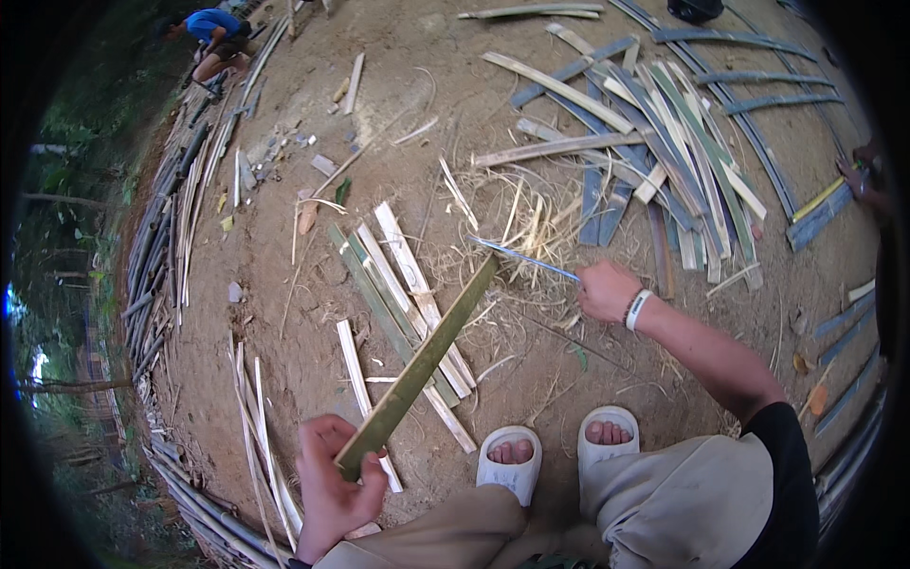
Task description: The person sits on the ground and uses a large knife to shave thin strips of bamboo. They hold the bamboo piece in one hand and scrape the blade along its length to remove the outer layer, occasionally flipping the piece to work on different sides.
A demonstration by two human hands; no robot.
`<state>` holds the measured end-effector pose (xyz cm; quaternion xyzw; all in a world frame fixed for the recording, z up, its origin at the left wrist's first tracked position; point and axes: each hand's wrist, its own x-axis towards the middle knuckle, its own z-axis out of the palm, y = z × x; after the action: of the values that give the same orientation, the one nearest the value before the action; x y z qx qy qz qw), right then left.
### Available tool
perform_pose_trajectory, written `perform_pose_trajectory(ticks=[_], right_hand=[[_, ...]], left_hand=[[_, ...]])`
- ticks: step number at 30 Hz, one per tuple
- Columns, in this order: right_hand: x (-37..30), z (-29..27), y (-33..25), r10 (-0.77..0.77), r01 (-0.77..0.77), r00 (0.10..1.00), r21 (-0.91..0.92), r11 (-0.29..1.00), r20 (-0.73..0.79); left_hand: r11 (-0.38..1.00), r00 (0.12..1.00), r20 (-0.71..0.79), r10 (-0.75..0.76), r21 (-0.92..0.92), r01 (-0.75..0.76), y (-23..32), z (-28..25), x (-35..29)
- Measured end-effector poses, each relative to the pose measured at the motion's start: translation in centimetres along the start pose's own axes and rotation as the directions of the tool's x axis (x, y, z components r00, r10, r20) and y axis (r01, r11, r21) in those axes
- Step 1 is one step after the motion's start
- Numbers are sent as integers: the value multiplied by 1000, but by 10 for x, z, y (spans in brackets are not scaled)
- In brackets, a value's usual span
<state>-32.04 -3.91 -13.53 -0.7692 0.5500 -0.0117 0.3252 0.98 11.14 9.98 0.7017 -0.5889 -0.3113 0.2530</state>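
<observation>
My left hand (336,479) is closed round the near end of a green bamboo strip (417,370), which slants up and away to the right. In my right hand (608,291) is a knife (531,258) with a long thin blade; the fist hides its handle. The blade crosses close by the strip's far end; whether they touch I cannot tell. Beneath them, a heap of curly bamboo shavings (540,223) lies on the dirt. Several split bamboo pieces (403,299) rest on the ground under and left of the strip.
A pile of bamboo slats (664,142) lies at the far right, beside a bamboo frame (749,76). Bamboo poles (161,247) line the left edge. A person in blue (216,33) bends at the far left; another person's hand (858,175) holds a slat at the right.
</observation>
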Motion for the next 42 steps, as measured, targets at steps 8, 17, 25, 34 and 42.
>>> perform_pose_trajectory(ticks=[8,17,25,34,42], right_hand=[[-67,-1,-113,181,-326,935,940,97,306],[-82,-21,-134,-80,-386,915,917,105,394],[-67,-55,-101,-249,-436,868,899,30,429],[-72,-33,-87,-689,-577,639,805,-136,342],[-60,3,-43,77,-456,885,888,-57,459]], left_hand=[[844,915,400,-52,-472,254,7,-40,-6],[596,424,421,802,-618,-513,62,44,23],[725,945,227,233,-689,-13,-40,103,28],[-77,987,4,160,-997,17,-94,60,65],[165,907,-421,-23,-896,-411,-88,11,51]])
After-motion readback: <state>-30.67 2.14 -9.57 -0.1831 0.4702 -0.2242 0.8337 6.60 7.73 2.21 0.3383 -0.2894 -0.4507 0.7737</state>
